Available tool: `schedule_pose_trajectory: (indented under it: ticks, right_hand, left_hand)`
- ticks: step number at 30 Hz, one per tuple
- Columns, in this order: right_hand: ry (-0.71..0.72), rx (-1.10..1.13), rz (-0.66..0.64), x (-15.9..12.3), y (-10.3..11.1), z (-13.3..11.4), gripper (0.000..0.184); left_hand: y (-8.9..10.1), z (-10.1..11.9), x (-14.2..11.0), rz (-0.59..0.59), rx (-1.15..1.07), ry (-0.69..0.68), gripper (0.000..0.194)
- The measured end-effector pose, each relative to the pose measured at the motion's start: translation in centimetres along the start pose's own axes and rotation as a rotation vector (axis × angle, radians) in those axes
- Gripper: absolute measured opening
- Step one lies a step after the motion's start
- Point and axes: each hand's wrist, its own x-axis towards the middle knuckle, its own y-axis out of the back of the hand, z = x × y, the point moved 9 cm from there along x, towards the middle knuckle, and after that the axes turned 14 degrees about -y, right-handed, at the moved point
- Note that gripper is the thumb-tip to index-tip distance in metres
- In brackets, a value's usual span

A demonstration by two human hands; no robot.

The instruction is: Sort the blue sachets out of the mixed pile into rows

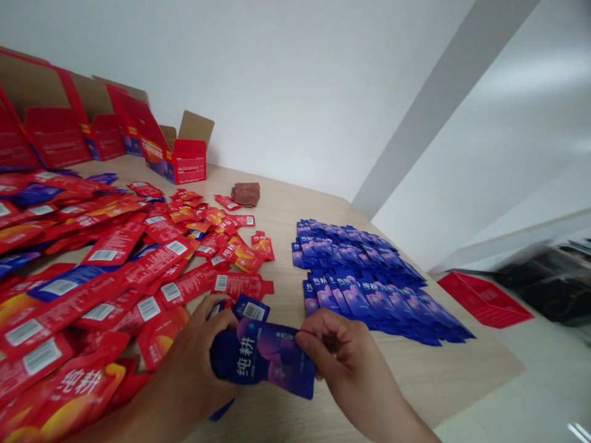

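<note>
Against a white wall (286,92), the pale wood worktop (282,252) carries 2 hands' work: 1 heap of red pouches (111,243), too overlapped to count, along the left edge; 1 spread of blue pouches (364,277), likewise uncountable, toward the right edge; 1 brown cloth (246,194) near the back edge; and at least 4 open cartons (189,161) at the back left corner. The left hand (201,354) is closed around at least 2 blue-purple pouches (270,357); the right hand (341,344) pinches the front pouch's end, thumb against fingers. Beyond the right edge sits 1 red box (484,299), lower down, above pale flooring (521,381).
</note>
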Motion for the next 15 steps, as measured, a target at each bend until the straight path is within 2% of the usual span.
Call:
schedule_pose_trajectory:
  ticks: [3,5,7,9,11,13,15]
  right_hand:
    - [-0.109,0.045,-0.013,-0.7,0.0,3.9,0.045]
    - [-0.095,-0.012,-0.016,-1.4,0.1,5.4,0.039]
    - [-0.024,-0.169,-0.019,-2.2,-0.1,6.0,0.027]
    - [0.124,-0.368,0.039,-3.0,-0.7,5.7,0.013]
    - [0.312,-0.512,0.196,-3.8,-1.8,5.2,0.02]
    - [0.481,-0.564,0.439,-4.6,-3.3,5.1,0.022]
    - [0.6,-0.573,0.674,-5.3,-5.2,5.7,0.02]
  left_hand:
    - [-0.4,-0.8,-0.5,-0.065,0.052,-0.039,0.028]
    - [-0.4,-1.2,-0.7,-0.074,0.131,-0.104,0.031]
    - [-0.5,-1.1,-0.9,-0.05,0.217,-0.203,0.036]
    - [-0.7,-0.8,-1.1,-0.006,0.298,-0.286,0.03]
    - [-1.0,-0.5,-1.3,0.026,0.373,-0.319,0.019]
    - [-1.2,-0.4,-1.4,0.048,0.433,-0.321,0.012]
    - [-1.4,-0.2,-1.4,0.05,0.457,-0.356,0.014]
